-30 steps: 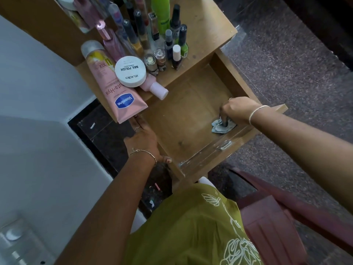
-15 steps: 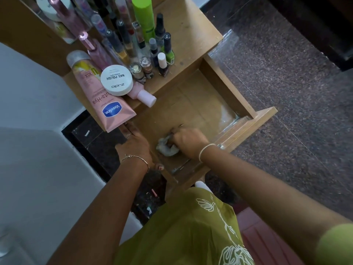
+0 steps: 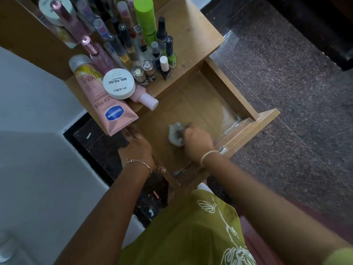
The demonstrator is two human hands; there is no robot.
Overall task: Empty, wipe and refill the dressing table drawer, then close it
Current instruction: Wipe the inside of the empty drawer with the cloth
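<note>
One drawer (image 3: 200, 106), one cloth (image 3: 174, 133), one Vaseline tube (image 3: 103, 106), one white tub (image 3: 118, 83), roughly dozen small bottles (image 3: 164, 64)

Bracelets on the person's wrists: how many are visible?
2. A thin gold chain bracelet circles the left wrist, beside the open wooden drawer; a pale plain bangle circles the right wrist, and the right hand grips a crumpled grey cloth. None seems hidden.

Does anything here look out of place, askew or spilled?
The pink Vaseline tube and a small pink bottle with a pale cap lie flat, their ends overhanging the wooden tabletop's front edge by the open drawer; a nudge could drop them. No spill shows.
</note>
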